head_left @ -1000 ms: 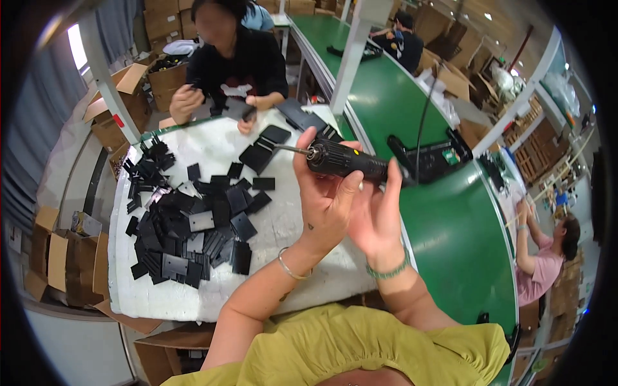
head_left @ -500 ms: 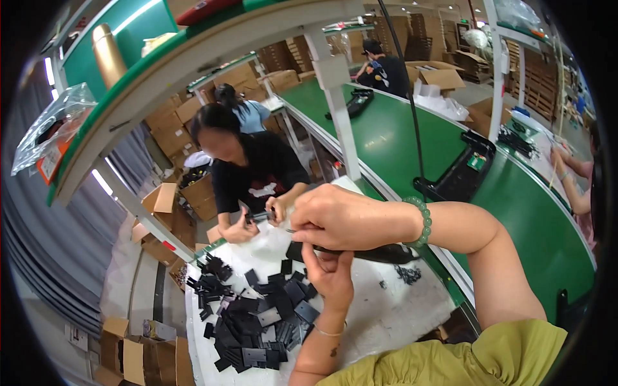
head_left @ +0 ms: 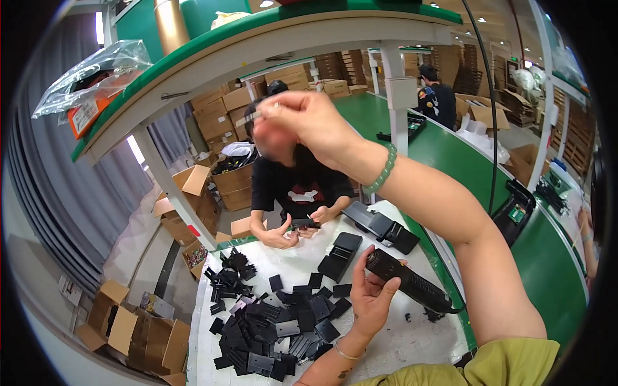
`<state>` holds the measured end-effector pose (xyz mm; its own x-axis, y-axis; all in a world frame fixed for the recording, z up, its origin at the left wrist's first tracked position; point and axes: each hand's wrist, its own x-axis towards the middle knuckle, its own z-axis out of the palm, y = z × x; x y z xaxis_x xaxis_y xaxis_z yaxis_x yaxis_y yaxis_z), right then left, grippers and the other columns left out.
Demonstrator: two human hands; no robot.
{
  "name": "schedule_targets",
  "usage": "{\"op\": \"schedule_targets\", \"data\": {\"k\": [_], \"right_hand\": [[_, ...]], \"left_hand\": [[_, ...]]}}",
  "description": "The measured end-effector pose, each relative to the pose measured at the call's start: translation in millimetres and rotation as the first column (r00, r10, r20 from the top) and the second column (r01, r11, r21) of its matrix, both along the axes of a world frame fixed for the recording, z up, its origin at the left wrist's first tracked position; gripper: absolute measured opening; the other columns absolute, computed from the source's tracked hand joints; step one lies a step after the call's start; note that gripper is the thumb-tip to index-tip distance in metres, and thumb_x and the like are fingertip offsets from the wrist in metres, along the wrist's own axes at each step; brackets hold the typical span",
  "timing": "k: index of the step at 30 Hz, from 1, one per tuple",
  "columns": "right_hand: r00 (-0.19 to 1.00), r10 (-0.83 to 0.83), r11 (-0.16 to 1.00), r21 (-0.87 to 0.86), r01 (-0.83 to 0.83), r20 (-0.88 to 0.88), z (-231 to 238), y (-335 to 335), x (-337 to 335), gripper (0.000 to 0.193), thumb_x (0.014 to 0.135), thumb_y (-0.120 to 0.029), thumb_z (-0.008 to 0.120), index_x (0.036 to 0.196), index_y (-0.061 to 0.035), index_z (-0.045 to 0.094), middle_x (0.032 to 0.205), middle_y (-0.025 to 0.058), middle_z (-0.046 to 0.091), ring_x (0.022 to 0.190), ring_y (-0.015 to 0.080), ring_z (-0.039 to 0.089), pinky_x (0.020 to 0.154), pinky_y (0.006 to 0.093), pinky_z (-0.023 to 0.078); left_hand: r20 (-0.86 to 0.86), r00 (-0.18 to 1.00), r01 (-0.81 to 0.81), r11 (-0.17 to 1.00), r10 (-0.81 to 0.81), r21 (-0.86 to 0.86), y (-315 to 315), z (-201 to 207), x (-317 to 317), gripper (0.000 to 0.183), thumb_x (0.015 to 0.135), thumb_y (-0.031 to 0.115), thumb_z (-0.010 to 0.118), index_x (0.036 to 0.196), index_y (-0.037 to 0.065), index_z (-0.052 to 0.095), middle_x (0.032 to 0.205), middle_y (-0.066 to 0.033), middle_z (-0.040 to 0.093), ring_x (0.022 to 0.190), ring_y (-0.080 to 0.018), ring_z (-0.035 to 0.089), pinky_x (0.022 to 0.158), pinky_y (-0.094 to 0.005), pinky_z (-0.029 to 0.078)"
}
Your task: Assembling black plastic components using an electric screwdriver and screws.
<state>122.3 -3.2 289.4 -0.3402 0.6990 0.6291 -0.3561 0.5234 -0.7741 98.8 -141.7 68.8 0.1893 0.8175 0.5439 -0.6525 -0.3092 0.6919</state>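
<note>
My left hand [head_left: 372, 301] is closed around the front end of a black electric screwdriver [head_left: 418, 286], above the white tabletop. Its round nose points up and left, and a cord leaves the far end at the right. High over the table, my right hand [head_left: 312, 122] pinches a small slim metal piece [head_left: 248, 119] between thumb and fingers. Two black plastic housings, one single block [head_left: 340, 256] and one longer assembly [head_left: 381, 226], lie beyond the screwdriver. Left of my left hand spreads a heap of small black plates and brackets [head_left: 277, 325].
Across the table, a person in black handles a small black part [head_left: 305, 223]. A green-edged shelf [head_left: 290, 37] crosses overhead on white posts. At the right runs a green conveyor [head_left: 444, 154] carrying black housings. Open cardboard boxes [head_left: 151, 341] stand at the lower left; a black cable hangs down.
My right hand has risen up and left, away from my left hand and the screwdriver. The screwdriver and the black housings, largely covered before, now show. The view has shifted.
</note>
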Motion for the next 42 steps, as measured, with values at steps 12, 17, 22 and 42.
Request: {"op": "schedule_targets", "data": {"k": [12, 17, 22, 42], "right_hand": [[0.983, -0.065, 0.922, 0.366, 0.124, -0.171, 63, 27, -100, 0.017, 0.087, -0.008, 0.055, 0.094, 0.0043, 0.064, 0.085, 0.0110, 0.066, 0.070, 0.0146, 0.066, 0.060, 0.0213, 0.052], [0.942, -0.315, 0.856, 0.395, 0.333, -0.112, 77, 37, -123, 0.016, 0.081, -0.010, 0.058, 0.090, 0.0004, 0.067, 0.072, 0.0079, 0.067, 0.064, 0.0124, 0.065, 0.060, 0.0243, 0.051], [0.563, -0.737, 0.259, 0.613, 0.746, -0.373, 64, 47, -110, 0.020, 0.078, -0.016, 0.062, 0.096, -0.0091, 0.067, 0.060, 0.0084, 0.062, 0.057, 0.0209, 0.063, 0.059, 0.0313, 0.049], [0.769, -0.507, 0.848, -0.066, 0.525, -0.390, 57, 249, 1, 0.010, 0.080, -0.001, 0.055, 0.074, 0.0035, 0.063, 0.064, 0.0114, 0.061, 0.058, 0.0185, 0.063, 0.046, 0.0291, 0.050]], "left_hand": [[0.006, 0.992, -0.126, 0.990, 0.126, -0.061, 21, -4, -13, 0.061, 0.086, 0.002, 0.057, 0.136, 0.003, 0.022, 0.110, -0.0201, 0.058, 0.103, -0.0221, 0.057, 0.092, -0.0331, 0.044], [0.020, 0.988, -0.150, 0.984, 0.152, -0.095, 15, 0, -11, 0.065, 0.082, -0.002, 0.062, 0.135, 0.004, 0.026, 0.113, -0.0078, 0.050, 0.099, -0.0140, 0.054, 0.085, -0.0261, 0.044], [-0.004, 0.992, -0.123, 0.990, 0.123, -0.074, 19, 0, -10, 0.063, 0.084, 0.000, 0.060, 0.136, 0.004, 0.024, 0.112, -0.0148, 0.055, 0.102, -0.0188, 0.055, 0.089, -0.0300, 0.044], [0.056, 0.996, -0.053, 0.979, 0.065, -0.195, 18, 1, -11, 0.064, 0.082, 0.000, 0.062, 0.134, 0.005, 0.026, 0.109, -0.0129, 0.056, 0.100, -0.0192, 0.057, 0.089, -0.0311, 0.045]]}}
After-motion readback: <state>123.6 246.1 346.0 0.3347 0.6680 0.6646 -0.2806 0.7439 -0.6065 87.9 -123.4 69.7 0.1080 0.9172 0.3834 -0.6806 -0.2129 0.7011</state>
